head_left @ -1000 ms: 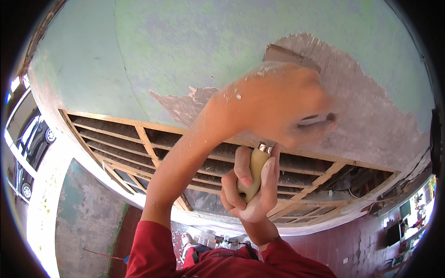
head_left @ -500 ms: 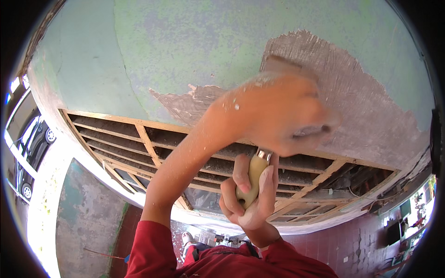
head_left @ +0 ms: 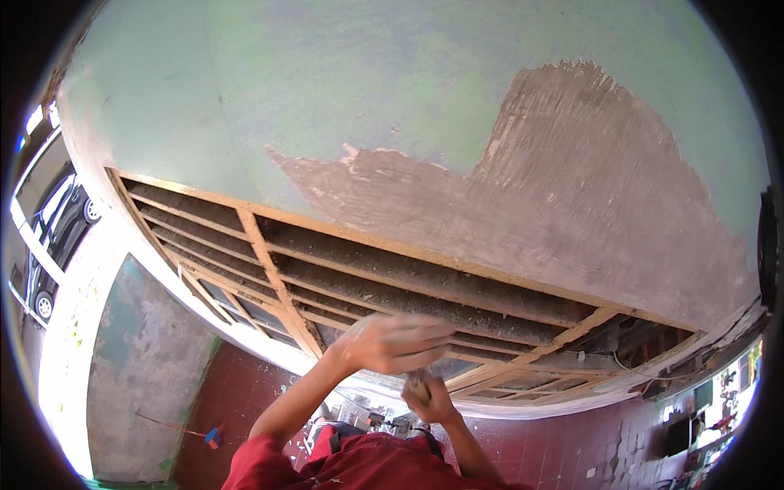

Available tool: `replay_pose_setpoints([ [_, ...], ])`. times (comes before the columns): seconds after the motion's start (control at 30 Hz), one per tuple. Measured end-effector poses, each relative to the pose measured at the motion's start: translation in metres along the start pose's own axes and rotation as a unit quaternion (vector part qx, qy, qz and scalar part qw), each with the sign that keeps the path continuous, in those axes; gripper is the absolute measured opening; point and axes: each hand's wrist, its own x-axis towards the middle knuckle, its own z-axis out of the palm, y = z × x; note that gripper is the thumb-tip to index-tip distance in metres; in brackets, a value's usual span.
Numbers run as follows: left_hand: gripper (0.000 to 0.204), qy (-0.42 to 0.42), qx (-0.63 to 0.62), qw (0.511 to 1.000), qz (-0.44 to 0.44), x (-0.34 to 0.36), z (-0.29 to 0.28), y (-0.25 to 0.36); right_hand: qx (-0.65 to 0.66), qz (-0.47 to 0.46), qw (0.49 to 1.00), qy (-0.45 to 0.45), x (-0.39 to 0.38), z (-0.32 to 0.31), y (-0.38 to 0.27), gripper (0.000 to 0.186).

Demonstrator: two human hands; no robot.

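In front of my chest, my right hand (head_left: 434,404) is closed around a scraper (head_left: 418,382) with a tan handle. Only a small part of the scraper shows; its blade is hidden. My left hand (head_left: 396,343) is just above it, its fingers stretched out to the right and slightly blurred; I see nothing held in it. Whether the left fingers touch the scraper, I cannot tell. Beyond both hands rises a wall with green paint (head_left: 367,82) and a large bare grey-brown patch (head_left: 572,180) with a ragged edge.
A wooden louvred frame (head_left: 425,253) with dusty slats sits below the bare patch. A blue-headed tool with a long red stick (head_left: 214,437) lies at the lower left, by red floor tiles (head_left: 563,445). A dark car (head_left: 61,245) stands far left.
Both hands have come down from the wall toward my chest, bringing the scraper along. The left hand has uncovered the bare patch, which now shows whole.
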Motion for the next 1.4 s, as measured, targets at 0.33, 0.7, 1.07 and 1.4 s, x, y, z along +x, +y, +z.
replay_pose_setpoints([
  [0.33, 0.04, -0.219, -0.246, 0.765, -0.554, -0.269, 0.119, 0.083, -0.192, 0.292, 0.916, 0.195, -0.176, 0.007, 0.199, 0.035],
  [0.7, 0.07, -0.461, -0.49, 0.604, -0.427, -0.305, 0.243, 0.166, -0.232, 0.509, 0.745, 0.362, -0.357, 0.104, 0.297, 0.028],
  [1.07, 0.048, -0.32, -0.406, 0.796, -0.315, -0.286, 0.25, 0.164, -0.114, 0.586, 0.641, 0.483, -0.385, 0.152, 0.342, 0.032],
  [1.4, 0.04, -0.316, -0.436, 0.787, -0.301, -0.291, 0.252, 0.166, -0.079, 0.564, 0.653, 0.499, -0.373, 0.148, 0.364, 0.034],
])
